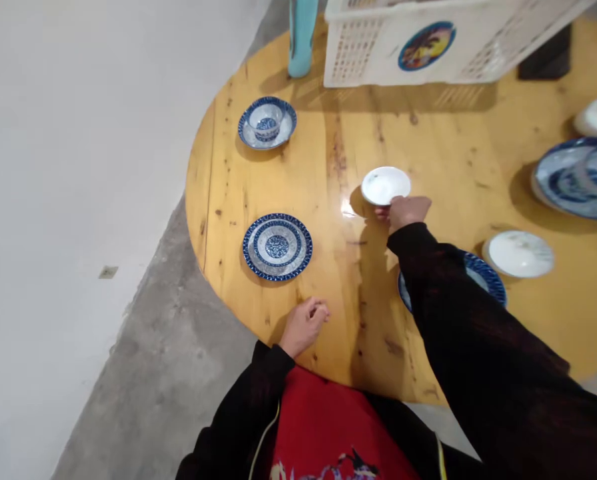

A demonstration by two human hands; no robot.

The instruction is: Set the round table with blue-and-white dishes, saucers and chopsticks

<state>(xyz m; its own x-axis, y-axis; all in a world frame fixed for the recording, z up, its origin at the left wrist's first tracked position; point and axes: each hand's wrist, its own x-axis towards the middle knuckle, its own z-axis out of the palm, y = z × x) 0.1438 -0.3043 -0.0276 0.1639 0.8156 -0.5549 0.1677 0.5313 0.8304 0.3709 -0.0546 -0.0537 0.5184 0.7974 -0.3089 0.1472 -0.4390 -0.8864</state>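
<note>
My right hand [407,212] is closed on the near rim of a small white bowl [385,186], which seems to hang a little above the wooden table, its shadow off to the left. My left hand [306,325] rests by the table's near edge, fingers curled in and nothing visible in them. Just beyond it lies a blue-and-white patterned plate [277,247]. Under my right forearm is another blue-rimmed plate [483,277], partly covered by the sleeve. Beside that plate stands a second white bowl [519,253].
On the round-ended wooden table [328,220], a clear bowl [265,123] sits in a blue-rimmed dish [289,125]. A white basket [363,50], a light-blue bottle [301,40] and a dark flat object [546,59] are at the back. More dishes [553,177] stand right.
</note>
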